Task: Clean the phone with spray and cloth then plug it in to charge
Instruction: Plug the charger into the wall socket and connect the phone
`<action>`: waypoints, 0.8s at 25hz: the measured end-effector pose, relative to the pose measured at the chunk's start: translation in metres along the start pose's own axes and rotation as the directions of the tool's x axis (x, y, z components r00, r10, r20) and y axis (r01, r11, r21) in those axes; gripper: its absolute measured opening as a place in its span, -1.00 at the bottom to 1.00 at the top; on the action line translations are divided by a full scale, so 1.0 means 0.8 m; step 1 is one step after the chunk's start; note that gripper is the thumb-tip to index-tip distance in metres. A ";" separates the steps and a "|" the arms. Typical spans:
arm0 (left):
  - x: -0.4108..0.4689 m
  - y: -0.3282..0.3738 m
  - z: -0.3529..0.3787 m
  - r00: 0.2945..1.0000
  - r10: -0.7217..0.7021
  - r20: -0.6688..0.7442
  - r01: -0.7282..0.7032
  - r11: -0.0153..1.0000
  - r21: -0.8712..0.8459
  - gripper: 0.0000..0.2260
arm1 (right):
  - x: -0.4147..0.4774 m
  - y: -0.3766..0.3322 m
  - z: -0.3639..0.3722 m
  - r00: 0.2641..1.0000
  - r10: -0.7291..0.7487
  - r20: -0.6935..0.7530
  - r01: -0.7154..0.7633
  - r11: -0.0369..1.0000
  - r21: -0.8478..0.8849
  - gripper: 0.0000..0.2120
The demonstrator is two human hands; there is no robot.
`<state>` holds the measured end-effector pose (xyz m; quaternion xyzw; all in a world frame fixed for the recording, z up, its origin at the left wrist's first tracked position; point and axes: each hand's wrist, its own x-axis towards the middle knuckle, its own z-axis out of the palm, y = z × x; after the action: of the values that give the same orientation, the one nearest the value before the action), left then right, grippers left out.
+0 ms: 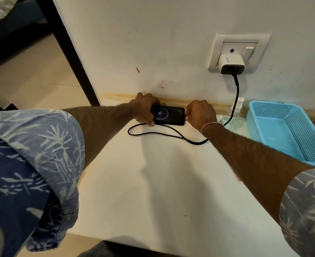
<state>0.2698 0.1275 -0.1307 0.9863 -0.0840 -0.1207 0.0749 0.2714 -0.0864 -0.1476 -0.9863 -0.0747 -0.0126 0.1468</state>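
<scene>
Fingers of the left hand point(146, 108) are clamping the phone point(168, 115) steady while the right hand point(199, 114) is pinching the cable point(171, 131) plug at its end.

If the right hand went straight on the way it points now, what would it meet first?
The right hand points leftward at the black phone's right end, which it already seems to touch; pushing on would likely slide the phone into the left hand.

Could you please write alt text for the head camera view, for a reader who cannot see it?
Two bare hands hold a lit phone on a white table: left hand gripping one end, right hand at the other, where a black cable runs from a wall charger. A spray bottle and blue basket stand right.
</scene>
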 end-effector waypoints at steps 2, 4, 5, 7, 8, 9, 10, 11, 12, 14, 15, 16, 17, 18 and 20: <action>0.001 0.000 0.000 1.000 0.005 0.003 -0.005 1.000 -0.006 -0.32 | 0.000 0.000 0.000 1.000 0.003 -0.001 -0.003 1.000 -0.002 -0.83; 0.002 -0.001 0.000 1.000 0.012 0.007 -0.012 1.000 -0.008 -0.31 | 0.001 0.001 0.000 1.000 0.008 -0.004 -0.008 1.000 -0.002 -0.82; 0.002 -0.002 0.001 1.000 0.015 0.005 -0.015 1.000 -0.011 -0.31 | 0.001 0.001 0.000 1.000 0.010 -0.008 -0.010 1.000 -0.001 -0.81; 0.001 -0.004 0.002 1.000 0.022 0.000 -0.022 1.000 -0.022 -0.31 | 0.001 0.002 0.002 1.000 0.008 -0.012 -0.008 1.000 -0.006 -0.81; 0.001 -0.005 0.002 1.000 0.026 -0.001 -0.026 0.999 -0.028 -0.31 | 0.000 0.001 0.003 1.000 0.006 -0.012 -0.006 1.000 -0.012 -0.82; 0.002 -0.006 0.003 1.000 0.028 -0.003 -0.029 0.999 -0.031 -0.31 | 0.000 0.002 0.003 1.000 0.005 -0.012 -0.005 1.000 -0.017 -0.81; 0.002 -0.007 0.003 1.000 0.030 -0.004 -0.030 0.999 -0.033 -0.31 | 0.001 0.002 0.003 1.000 0.006 -0.009 -0.007 1.000 -0.018 -0.81; 0.002 -0.007 0.003 0.999 0.032 -0.003 -0.032 0.999 -0.034 -0.31 | 0.002 0.002 0.002 1.000 0.010 0.002 -0.010 1.000 -0.021 -0.79; 0.001 -0.007 0.004 0.999 0.033 0.002 -0.033 0.999 -0.032 -0.30 | 0.002 0.001 -0.002 1.000 0.017 0.024 -0.017 1.000 -0.024 -0.76; -0.007 -0.005 0.005 1.000 0.023 0.005 -0.023 1.000 -0.019 -0.25 | 0.002 -0.002 -0.011 0.996 0.029 0.087 -0.028 0.999 -0.021 -0.69; -0.012 -0.005 0.006 1.000 0.021 -0.007 -0.021 1.000 -0.022 -0.23 | 0.000 -0.005 -0.016 0.993 0.031 0.110 -0.030 1.000 -0.008 -0.66; -0.020 -0.006 0.007 0.999 0.023 -0.041 -0.024 0.999 -0.039 -0.23 | -0.007 -0.009 -0.021 0.993 0.019 0.117 -0.019 1.000 0.006 -0.64; -0.029 -0.008 0.008 0.995 0.028 -0.099 -0.034 0.997 -0.065 -0.28 | -0.018 -0.014 -0.026 0.995 -0.018 0.095 0.017 1.000 0.015 -0.66; -0.039 -0.010 0.011 0.985 0.033 -0.171 -0.049 0.995 -0.089 -0.35 | -0.032 -0.017 -0.029 0.995 -0.079 0.062 0.078 0.997 0.018 -0.70; -0.063 -0.014 0.019 0.966 0.035 -0.255 -0.069 0.990 -0.123 -0.54 | -0.066 -0.018 -0.030 0.975 -0.206 0.079 0.206 0.979 0.014 -0.72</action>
<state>0.2198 0.1460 -0.1363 0.9840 -0.0917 0.0024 0.1527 0.2167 -0.0872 -0.1227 -0.9725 -0.1823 0.0118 0.1445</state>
